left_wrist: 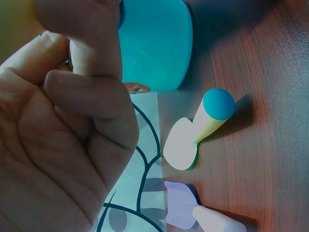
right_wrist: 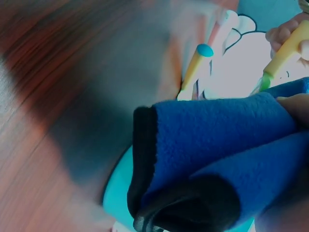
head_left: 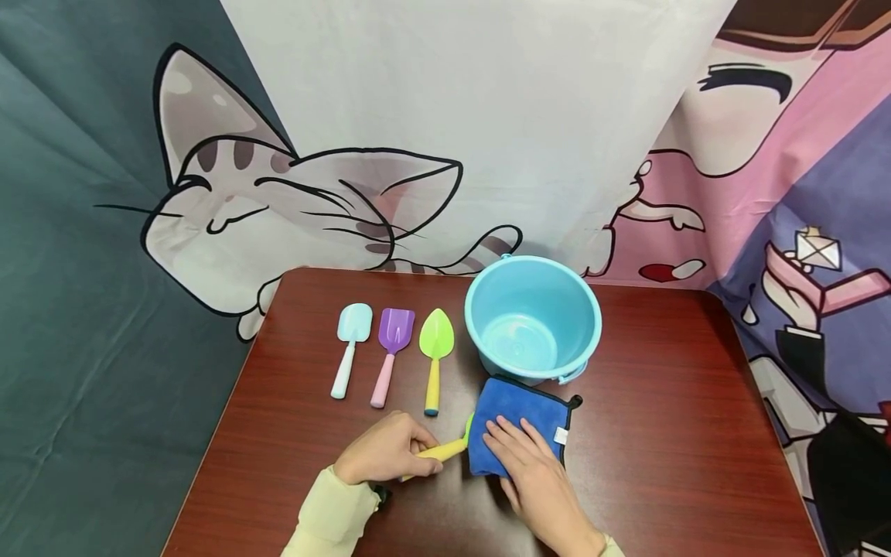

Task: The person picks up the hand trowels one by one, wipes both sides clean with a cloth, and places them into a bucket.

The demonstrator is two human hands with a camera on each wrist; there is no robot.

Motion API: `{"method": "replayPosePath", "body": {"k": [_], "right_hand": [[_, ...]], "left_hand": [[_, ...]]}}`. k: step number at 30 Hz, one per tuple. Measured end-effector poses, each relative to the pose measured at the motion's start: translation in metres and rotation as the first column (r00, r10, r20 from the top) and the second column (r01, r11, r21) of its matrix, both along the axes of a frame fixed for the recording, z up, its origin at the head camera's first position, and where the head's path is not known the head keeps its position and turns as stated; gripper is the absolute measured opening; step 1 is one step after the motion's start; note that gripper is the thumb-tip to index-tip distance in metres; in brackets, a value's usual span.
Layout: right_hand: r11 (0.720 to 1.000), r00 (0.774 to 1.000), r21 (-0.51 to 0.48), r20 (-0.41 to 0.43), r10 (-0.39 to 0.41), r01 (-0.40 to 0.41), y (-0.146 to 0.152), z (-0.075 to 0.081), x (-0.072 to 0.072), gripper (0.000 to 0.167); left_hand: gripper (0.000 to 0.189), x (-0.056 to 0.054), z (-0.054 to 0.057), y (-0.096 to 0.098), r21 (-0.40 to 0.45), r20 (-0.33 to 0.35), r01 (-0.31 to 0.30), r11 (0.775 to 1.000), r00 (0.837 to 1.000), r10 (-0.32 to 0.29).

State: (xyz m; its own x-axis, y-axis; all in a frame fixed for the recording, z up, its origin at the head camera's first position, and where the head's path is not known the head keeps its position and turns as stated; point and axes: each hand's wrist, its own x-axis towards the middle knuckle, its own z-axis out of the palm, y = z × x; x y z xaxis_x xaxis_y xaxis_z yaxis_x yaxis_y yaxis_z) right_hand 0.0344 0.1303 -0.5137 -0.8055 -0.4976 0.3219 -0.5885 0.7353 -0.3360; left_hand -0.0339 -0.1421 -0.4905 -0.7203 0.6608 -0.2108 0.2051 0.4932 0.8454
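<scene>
My left hand (head_left: 390, 449) grips the yellow handle (head_left: 445, 450) of a toy sand tool. Its green neck (head_left: 469, 425) runs in under a folded blue cloth (head_left: 497, 398) with black edging, which hides the tool's head. With its fingers laid over the top and the thumb at the near edge, my right hand (head_left: 539, 487) holds this cloth. The right wrist view shows the cloth (right_wrist: 217, 130) folded and raised in front of the palm. In the left wrist view, the curled left hand (left_wrist: 72, 125) fills the left side.
Three toy shovels lie in a row at the left: light blue (head_left: 355, 323), purple with pink handle (head_left: 395, 329), and green (head_left: 436, 336) with yellow handle. A light blue bucket (head_left: 532, 282) stands just beyond the cloth. A printed curtain (head_left: 487, 93) hangs behind the brown table (head_left: 668, 433).
</scene>
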Motion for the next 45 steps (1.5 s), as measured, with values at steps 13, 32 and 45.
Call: {"method": "replayPosePath", "body": {"k": [13,32,45], "right_hand": [[0.992,0.997,-0.125,-0.073,-0.007,-0.002,0.014,-0.004,-0.004,0.065],[0.955,0.981,-0.247,-0.061,-0.184,0.164,0.034,0.003,-0.006,0.066],[0.933,0.963,-0.259,-0.031,-0.268,0.251,0.053,0.009,0.000,0.065]], "left_hand": [[0.004,-0.001,0.000,-0.006,-0.041,0.001,-0.001,0.999,1.000,0.001],[0.010,0.003,0.003,-0.016,-0.044,0.070,-0.012,0.999,0.997,0.015],[0.035,0.002,0.006,-0.021,-0.044,0.152,-0.046,0.998,0.987,0.052]]}}
